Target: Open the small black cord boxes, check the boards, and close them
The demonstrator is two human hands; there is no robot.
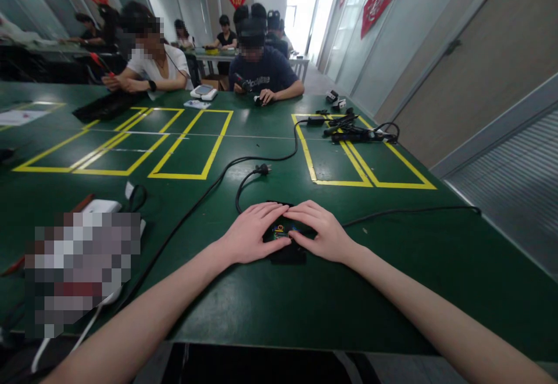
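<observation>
In front of me on the green table lies a black casing (288,257) with a small circuit board (280,233) showing inside it. My left hand (250,234) rests over its left side, fingers stretched and thumb apart. From the right, my right hand (321,234) lies over the other side, its thumb by the board. The fingertips of both hands meet at the casing's far edge, and the hands hide most of it. A black cord with a plug (263,169) comes out beyond my left hand. Another black cable (410,210) runs off to the right.
Yellow tape rectangles (178,176) mark the green table (244,308). Black adapters and cables (353,131) lie at the back right. A partly blurred pile (87,262) is at the left. Across the table, two people work; one holds a dark tool (240,82).
</observation>
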